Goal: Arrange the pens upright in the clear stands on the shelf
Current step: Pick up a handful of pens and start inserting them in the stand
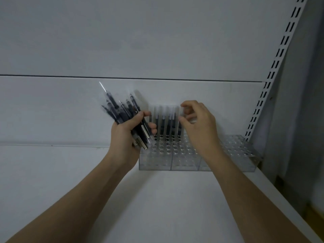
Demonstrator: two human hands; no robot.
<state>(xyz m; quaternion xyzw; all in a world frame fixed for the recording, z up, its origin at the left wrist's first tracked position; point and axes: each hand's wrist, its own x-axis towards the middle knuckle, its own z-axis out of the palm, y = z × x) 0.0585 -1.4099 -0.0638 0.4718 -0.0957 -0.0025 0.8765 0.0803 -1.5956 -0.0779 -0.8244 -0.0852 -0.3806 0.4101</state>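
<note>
The near shelf (pixel 157 199) lies bare, open to reach. At the far right the clear stands (pixel 184 162) sit against the back panel (pixel 70 111), upright pens (pixel 164 123) blocking their far left rows; the near holes stand open. The slotted upright (pixel 273 71) bounds the right.
</note>
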